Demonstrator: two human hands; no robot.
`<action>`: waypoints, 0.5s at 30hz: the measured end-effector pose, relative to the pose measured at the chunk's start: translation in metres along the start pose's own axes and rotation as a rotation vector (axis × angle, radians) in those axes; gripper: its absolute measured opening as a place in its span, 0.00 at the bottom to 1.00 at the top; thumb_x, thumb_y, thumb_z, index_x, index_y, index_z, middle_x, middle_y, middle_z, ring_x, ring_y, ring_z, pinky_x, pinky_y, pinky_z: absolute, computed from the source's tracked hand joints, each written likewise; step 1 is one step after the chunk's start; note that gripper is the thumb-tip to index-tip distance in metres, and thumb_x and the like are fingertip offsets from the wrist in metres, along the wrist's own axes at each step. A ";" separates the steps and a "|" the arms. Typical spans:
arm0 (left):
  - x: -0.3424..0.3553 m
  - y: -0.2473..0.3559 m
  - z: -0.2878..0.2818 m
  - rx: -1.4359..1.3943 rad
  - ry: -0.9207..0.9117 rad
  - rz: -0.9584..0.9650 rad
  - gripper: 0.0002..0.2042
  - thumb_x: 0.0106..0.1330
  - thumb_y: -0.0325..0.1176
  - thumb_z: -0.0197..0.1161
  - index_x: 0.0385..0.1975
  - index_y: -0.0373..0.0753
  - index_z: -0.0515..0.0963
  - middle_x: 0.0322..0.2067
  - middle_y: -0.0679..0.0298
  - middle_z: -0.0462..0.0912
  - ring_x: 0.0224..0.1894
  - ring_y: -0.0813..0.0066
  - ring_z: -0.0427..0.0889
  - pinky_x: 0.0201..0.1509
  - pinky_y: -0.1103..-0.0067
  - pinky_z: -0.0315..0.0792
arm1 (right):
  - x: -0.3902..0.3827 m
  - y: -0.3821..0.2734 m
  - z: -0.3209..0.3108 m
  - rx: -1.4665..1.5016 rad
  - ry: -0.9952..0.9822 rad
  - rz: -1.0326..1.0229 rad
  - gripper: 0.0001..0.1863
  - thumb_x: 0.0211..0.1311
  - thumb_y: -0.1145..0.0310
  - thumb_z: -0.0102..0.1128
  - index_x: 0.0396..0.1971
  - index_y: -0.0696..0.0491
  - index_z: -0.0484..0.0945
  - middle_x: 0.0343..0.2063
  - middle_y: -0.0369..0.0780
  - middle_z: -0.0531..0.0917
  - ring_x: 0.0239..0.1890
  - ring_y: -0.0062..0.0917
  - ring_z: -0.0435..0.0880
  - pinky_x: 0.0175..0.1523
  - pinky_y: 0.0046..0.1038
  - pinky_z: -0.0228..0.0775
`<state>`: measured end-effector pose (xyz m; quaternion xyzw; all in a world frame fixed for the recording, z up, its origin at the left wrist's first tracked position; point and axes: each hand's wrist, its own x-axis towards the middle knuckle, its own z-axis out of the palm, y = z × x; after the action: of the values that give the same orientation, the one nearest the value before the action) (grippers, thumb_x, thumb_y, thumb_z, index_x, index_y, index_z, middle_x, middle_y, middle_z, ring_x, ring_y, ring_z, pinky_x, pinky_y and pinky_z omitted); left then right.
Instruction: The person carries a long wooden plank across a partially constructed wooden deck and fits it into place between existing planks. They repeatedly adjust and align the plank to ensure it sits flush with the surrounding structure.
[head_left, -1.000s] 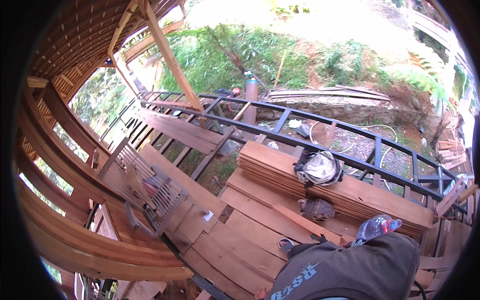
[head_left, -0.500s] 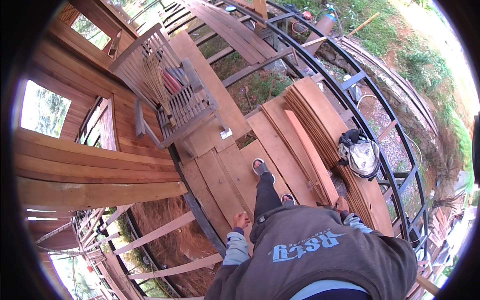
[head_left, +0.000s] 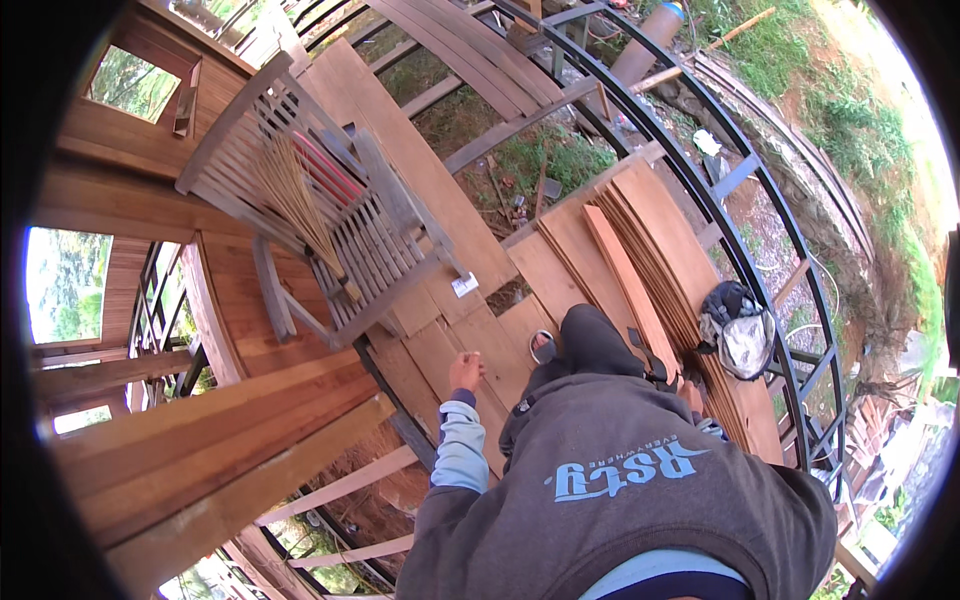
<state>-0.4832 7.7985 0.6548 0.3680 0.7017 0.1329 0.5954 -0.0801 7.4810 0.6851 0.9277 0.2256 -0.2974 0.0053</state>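
Observation:
My left hand [head_left: 466, 371] hangs in the air above the plank floor [head_left: 425, 362], to the left of my bent knee. Its fingers are curled in, and nothing shows in them. Low at the right, my right hand [head_left: 690, 396] is partly hidden by my body, beside the near end of a thick reddish board [head_left: 628, 280]. A small dark object [head_left: 655, 371] shows close to its fingers; its kind cannot be made out. The board lies along a stack of thin wooden planks [head_left: 668, 262].
A slatted wooden armchair [head_left: 375, 245] holding a bundle of thin sticks [head_left: 290, 195] stands ahead left. A grey-and-black bag [head_left: 738, 330] rests on the planks at right. Gaps open between the floor beams [head_left: 345, 487]. A curved black metal frame [head_left: 700, 190] borders the platform.
My left hand has risen and shifted slightly left. My legs have changed position, with one knee now bent forward. The view has moved, bringing the chair and the wooden wall lower.

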 end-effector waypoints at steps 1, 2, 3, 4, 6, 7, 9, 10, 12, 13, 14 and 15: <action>0.014 0.030 0.000 -0.004 0.003 0.068 0.15 0.64 0.42 0.58 0.39 0.35 0.75 0.27 0.61 0.80 0.25 0.75 0.80 0.29 0.80 0.75 | 0.011 -0.006 0.001 0.008 -0.023 0.011 0.26 0.46 0.52 0.62 0.32 0.62 0.72 0.33 0.59 0.80 0.40 0.52 0.80 0.42 0.47 0.71; 0.027 0.059 0.001 -0.003 -0.002 0.109 0.15 0.64 0.42 0.58 0.39 0.35 0.74 0.28 0.61 0.80 0.26 0.74 0.80 0.30 0.79 0.75 | 0.024 -0.013 0.003 0.016 -0.046 0.022 0.30 0.42 0.49 0.65 0.33 0.63 0.71 0.33 0.59 0.80 0.40 0.52 0.80 0.42 0.46 0.71; 0.042 0.082 0.002 -0.017 0.008 0.146 0.15 0.64 0.42 0.57 0.39 0.35 0.74 0.29 0.60 0.80 0.28 0.73 0.81 0.31 0.78 0.75 | 0.035 -0.036 -0.005 0.005 -0.035 0.016 0.29 0.45 0.49 0.63 0.33 0.63 0.71 0.32 0.59 0.80 0.40 0.53 0.80 0.42 0.47 0.71; 0.057 0.104 0.009 -0.017 -0.003 0.188 0.15 0.64 0.42 0.57 0.39 0.35 0.74 0.30 0.59 0.80 0.29 0.72 0.81 0.32 0.78 0.75 | 0.047 -0.046 -0.006 0.000 -0.024 0.021 0.28 0.45 0.50 0.62 0.32 0.62 0.71 0.31 0.59 0.80 0.39 0.53 0.80 0.42 0.47 0.71; 0.096 0.133 0.022 0.005 -0.042 0.259 0.15 0.64 0.42 0.57 0.40 0.35 0.74 0.31 0.59 0.80 0.29 0.73 0.81 0.32 0.78 0.75 | 0.074 -0.061 -0.007 -0.014 -0.009 0.026 0.27 0.47 0.51 0.61 0.32 0.62 0.71 0.31 0.59 0.80 0.39 0.53 0.80 0.42 0.47 0.71; 0.116 0.150 0.025 0.016 -0.053 0.300 0.15 0.64 0.42 0.57 0.40 0.35 0.74 0.31 0.60 0.80 0.29 0.74 0.81 0.32 0.78 0.75 | 0.095 -0.073 -0.005 -0.017 -0.001 0.019 0.26 0.48 0.51 0.60 0.32 0.62 0.71 0.31 0.59 0.80 0.39 0.53 0.80 0.42 0.47 0.71; 0.144 0.169 0.036 -0.035 -0.077 0.255 0.14 0.64 0.40 0.58 0.38 0.33 0.74 0.29 0.61 0.80 0.27 0.76 0.80 0.31 0.79 0.75 | 0.134 -0.103 -0.007 -0.031 0.010 -0.005 0.25 0.49 0.52 0.59 0.32 0.62 0.71 0.31 0.59 0.80 0.39 0.53 0.80 0.41 0.47 0.71; 0.151 0.176 0.043 -0.064 -0.090 0.232 0.14 0.64 0.39 0.58 0.38 0.33 0.75 0.29 0.61 0.80 0.27 0.77 0.80 0.31 0.80 0.76 | 0.155 -0.121 -0.016 -0.024 0.022 -0.025 0.24 0.50 0.52 0.59 0.32 0.62 0.71 0.31 0.59 0.80 0.39 0.53 0.80 0.41 0.47 0.71; 0.172 0.200 0.050 0.034 -0.116 0.240 0.14 0.65 0.39 0.58 0.39 0.34 0.75 0.29 0.62 0.81 0.27 0.77 0.80 0.31 0.80 0.75 | 0.184 -0.153 -0.035 -0.023 0.031 -0.057 0.23 0.51 0.54 0.58 0.31 0.62 0.71 0.31 0.58 0.80 0.38 0.53 0.80 0.41 0.47 0.71; 0.180 0.217 0.056 0.023 -0.126 0.243 0.14 0.65 0.40 0.57 0.40 0.34 0.74 0.30 0.62 0.80 0.28 0.77 0.81 0.30 0.81 0.75 | 0.201 -0.172 -0.043 -0.022 0.042 -0.076 0.22 0.51 0.54 0.57 0.31 0.62 0.71 0.31 0.58 0.80 0.38 0.53 0.80 0.41 0.47 0.71; 0.180 0.230 0.058 0.006 -0.139 0.226 0.14 0.65 0.40 0.57 0.41 0.35 0.74 0.31 0.62 0.80 0.29 0.77 0.81 0.30 0.81 0.74 | 0.214 -0.190 -0.058 -0.031 0.050 -0.093 0.22 0.52 0.55 0.57 0.31 0.62 0.71 0.31 0.58 0.80 0.38 0.53 0.80 0.41 0.48 0.71; 0.188 0.247 0.056 0.076 -0.149 0.205 0.14 0.65 0.40 0.57 0.42 0.36 0.74 0.31 0.63 0.80 0.29 0.77 0.81 0.31 0.81 0.74 | 0.227 -0.210 -0.072 -0.033 0.055 -0.113 0.21 0.52 0.55 0.56 0.31 0.62 0.71 0.31 0.58 0.80 0.37 0.53 0.80 0.40 0.48 0.71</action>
<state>-0.3465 8.0826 0.6567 0.4687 0.6190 0.1388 0.6147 0.0350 7.7743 0.6448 0.9211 0.2826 -0.2677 -0.0025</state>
